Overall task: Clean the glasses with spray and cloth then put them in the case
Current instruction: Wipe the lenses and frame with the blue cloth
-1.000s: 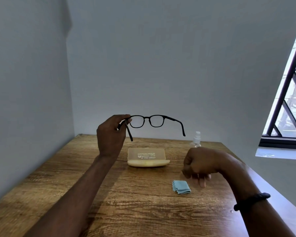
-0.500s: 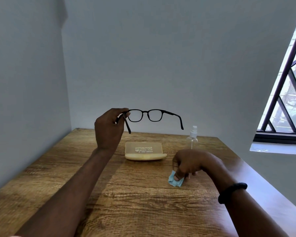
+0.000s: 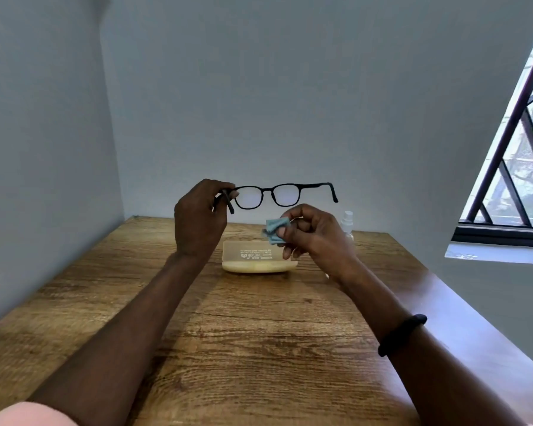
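Note:
Black-framed glasses hang in the air above the table, both arms unfolded and pointing toward me. My left hand pinches them at the left hinge. My right hand holds a small crumpled light-blue cloth just below the right lens, a little apart from it. A pale yellow glasses case lies shut on the wooden table under the glasses. A small clear spray bottle stands behind my right hand, partly hidden by it.
Grey walls close in the table at the left and the back. A barred window with a white sill is at the right. A black band sits on my right wrist.
My right hand went down to the table, picked up the blue cloth and lifted it to just under the glasses. My left hand kept the glasses raised, nearly still.

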